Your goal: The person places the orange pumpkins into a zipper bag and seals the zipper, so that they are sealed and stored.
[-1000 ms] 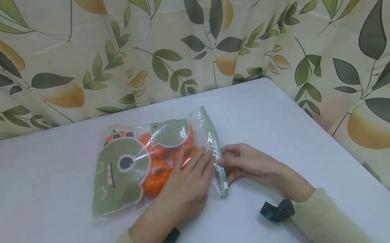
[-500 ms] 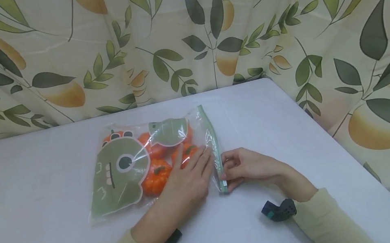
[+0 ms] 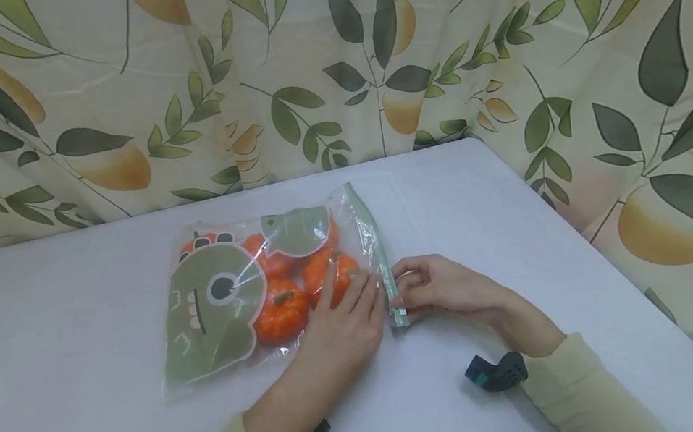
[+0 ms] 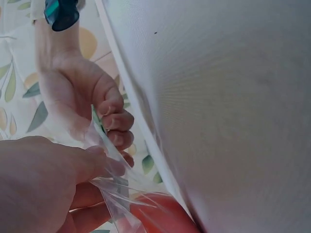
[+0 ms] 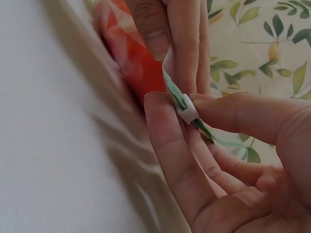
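A clear zip bag [image 3: 264,289] with a green dinosaur print lies on the white table [image 3: 72,427]. Inside it are small orange pumpkins [image 3: 281,317]. My left hand [image 3: 348,303] lies flat on the bag's right part, its straight fingers pressing beside a pumpkin. My right hand [image 3: 400,304] is at the near end of the green zip strip [image 3: 370,231]. In the right wrist view, thumb and forefinger of the right hand [image 5: 187,104] pinch the white slider [image 5: 188,110] on the strip. The left wrist view shows crumpled bag plastic [image 4: 119,196] between both hands.
A leaf-and-fruit curtain [image 3: 327,65] hangs right behind the table and along its right side. The table's right edge [image 3: 615,261] runs close to my right forearm. A black wrist camera [image 3: 495,371] sits on the right wrist.
The bag has shifted a little away from me. My right hand followed with the slider, and my left hand slid back slightly, uncovering more of the pumpkins.
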`<state>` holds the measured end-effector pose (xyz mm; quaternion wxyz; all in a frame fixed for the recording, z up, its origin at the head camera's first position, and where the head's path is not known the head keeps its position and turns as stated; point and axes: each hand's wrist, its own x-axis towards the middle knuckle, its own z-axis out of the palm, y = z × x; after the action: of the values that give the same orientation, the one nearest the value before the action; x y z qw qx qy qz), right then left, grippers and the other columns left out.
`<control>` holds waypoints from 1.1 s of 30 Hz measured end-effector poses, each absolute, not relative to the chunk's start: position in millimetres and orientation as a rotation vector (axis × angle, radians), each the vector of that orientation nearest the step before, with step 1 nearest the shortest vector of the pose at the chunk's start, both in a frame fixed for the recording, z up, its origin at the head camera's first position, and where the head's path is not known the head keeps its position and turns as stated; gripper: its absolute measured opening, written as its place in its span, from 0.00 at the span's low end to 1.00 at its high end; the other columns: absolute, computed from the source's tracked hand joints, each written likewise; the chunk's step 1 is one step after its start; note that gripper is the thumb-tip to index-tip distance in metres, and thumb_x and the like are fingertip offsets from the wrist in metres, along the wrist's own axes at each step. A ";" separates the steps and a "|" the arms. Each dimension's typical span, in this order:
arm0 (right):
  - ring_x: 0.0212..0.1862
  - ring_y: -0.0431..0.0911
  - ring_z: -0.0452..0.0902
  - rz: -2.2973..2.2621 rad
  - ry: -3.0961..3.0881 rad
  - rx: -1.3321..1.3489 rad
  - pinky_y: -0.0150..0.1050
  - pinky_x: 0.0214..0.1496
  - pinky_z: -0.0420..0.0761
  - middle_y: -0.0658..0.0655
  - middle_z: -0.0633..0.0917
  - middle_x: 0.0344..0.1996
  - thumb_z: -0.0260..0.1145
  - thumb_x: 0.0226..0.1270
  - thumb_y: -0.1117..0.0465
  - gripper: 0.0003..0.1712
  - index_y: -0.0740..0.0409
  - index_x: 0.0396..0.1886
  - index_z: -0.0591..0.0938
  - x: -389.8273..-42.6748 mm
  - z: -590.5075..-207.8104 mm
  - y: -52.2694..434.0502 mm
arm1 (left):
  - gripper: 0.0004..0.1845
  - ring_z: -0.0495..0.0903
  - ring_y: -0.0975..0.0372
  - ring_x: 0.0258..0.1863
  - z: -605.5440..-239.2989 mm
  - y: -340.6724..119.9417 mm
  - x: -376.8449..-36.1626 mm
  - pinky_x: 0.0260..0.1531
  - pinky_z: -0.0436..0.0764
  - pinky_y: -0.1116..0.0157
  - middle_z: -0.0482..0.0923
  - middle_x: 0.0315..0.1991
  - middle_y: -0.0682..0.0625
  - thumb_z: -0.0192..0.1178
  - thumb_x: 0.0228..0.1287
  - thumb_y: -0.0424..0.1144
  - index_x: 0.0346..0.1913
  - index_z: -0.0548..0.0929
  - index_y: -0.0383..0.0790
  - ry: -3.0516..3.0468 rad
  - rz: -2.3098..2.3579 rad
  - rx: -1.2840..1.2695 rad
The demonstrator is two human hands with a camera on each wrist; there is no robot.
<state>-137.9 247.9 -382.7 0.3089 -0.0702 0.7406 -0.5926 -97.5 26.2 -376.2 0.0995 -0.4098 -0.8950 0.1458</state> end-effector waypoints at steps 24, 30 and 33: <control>0.43 0.48 0.86 -1.576 2.018 -0.129 0.43 0.49 0.87 0.58 0.86 0.38 0.66 0.62 0.67 0.32 0.68 0.65 0.68 -139.4 -383.0 247.8 | 0.40 0.60 0.54 0.76 -377.0 25.5 -98.1 0.73 0.56 0.40 0.65 0.74 0.49 0.72 0.58 0.47 0.73 0.68 0.49 -2.674 0.422 -1.214; 0.42 0.46 0.85 -1.596 2.035 -0.067 0.42 0.49 0.87 0.57 0.86 0.37 0.68 0.62 0.66 0.34 0.69 0.66 0.67 -141.3 -385.5 247.7 | 0.39 0.61 0.54 0.76 -377.5 25.8 -98.5 0.74 0.56 0.41 0.66 0.74 0.49 0.71 0.59 0.46 0.73 0.68 0.49 -2.680 0.407 -1.239; 0.43 0.45 0.85 -1.615 2.035 -0.046 0.42 0.50 0.87 0.56 0.87 0.37 0.68 0.62 0.66 0.34 0.69 0.66 0.67 -142.3 -386.5 247.2 | 0.38 0.61 0.54 0.76 -378.9 26.1 -98.3 0.74 0.56 0.40 0.67 0.73 0.50 0.71 0.59 0.46 0.72 0.70 0.50 -2.672 0.387 -1.242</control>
<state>-142.3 247.2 -386.5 0.2684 -0.0172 0.7545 -0.5987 -98.3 26.1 -378.9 0.0848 -0.4165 -0.8958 0.1299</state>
